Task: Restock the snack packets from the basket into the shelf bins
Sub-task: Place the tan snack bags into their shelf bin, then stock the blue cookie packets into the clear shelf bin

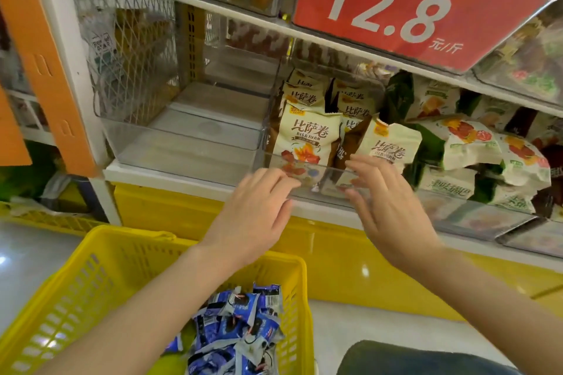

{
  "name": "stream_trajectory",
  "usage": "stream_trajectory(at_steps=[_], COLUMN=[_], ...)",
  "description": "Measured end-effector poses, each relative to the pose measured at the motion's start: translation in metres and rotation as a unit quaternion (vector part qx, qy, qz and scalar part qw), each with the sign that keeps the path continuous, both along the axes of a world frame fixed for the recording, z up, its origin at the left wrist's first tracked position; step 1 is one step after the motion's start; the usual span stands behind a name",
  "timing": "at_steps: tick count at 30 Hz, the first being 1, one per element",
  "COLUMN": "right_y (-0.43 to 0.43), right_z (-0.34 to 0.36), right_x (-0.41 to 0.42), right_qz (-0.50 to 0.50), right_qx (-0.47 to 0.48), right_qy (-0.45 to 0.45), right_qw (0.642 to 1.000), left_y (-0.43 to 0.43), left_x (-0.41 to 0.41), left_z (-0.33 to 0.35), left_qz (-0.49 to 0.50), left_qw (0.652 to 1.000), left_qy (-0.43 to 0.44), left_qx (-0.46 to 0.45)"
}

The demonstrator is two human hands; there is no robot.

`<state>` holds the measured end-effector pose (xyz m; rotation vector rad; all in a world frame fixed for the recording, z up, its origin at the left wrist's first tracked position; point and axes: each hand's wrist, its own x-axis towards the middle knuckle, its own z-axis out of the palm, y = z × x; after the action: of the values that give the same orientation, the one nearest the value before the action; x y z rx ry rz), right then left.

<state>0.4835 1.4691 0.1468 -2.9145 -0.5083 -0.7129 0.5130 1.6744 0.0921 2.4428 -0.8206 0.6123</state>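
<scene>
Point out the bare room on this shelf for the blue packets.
The empty clear bin, between the mesh side panel and the cream packets' bin, is bare. That bin and the green-and-white packets to its right are crowded.

We identify a retail shop: a red price sign (417,0) reading 12.8 hangs on the shelving (213,7); below it, clear bins (182,155) hold packaged snacks (307,140).

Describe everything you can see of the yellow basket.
The yellow basket is a rectangular, open-topped crate that looks like plastic, with slotted walls and a solid rim. It stands upright, low in front of the shelf. A heap of blue-and-white snack packets lies inside, towards its right wall. The left forearm crosses above it.
</scene>
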Motion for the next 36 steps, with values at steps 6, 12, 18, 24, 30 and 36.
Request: stream_trajectory(at_steps=[6,12,18,24,30,36], right_y=[0.064,0.101,0.109,0.115,0.116,0.114], right_z=[-0.108,-0.236,-0.3,-0.319,-0.321,-0.295], right_x=[-0.02,-0.023,-0.015,-0.003,0.003,-0.006], right_qz=[0.081,0.012,-0.022,-0.048,-0.058,-0.048], right_qx=[-0.015,-0.042,-0.038,-0.118,-0.068,0.114], right_qy=[0.148,0.384,0.464,0.428,0.428,0.428], right_qw=[0.986,0.922,0.885,0.895,0.899,0.895], left_y=[0.059,0.112,0.117,0.083,0.076,0.1], left_x=[-0.034,-0.067,-0.091,-0.108,-0.102,-0.088], left_z=[-0.105,-0.225,-0.288,-0.312,-0.318,-0.298], left_qz=[0.116,0.144,0.12,0.036,0.056,0.095], left_qw=[0.978,0.897,0.776,0.688,0.72,0.745], left_qy=[0.171,0.411,0.618,0.724,0.685,0.659], left_qx=[0.018,0.073,0.038,0.025,0.09,-0.041])
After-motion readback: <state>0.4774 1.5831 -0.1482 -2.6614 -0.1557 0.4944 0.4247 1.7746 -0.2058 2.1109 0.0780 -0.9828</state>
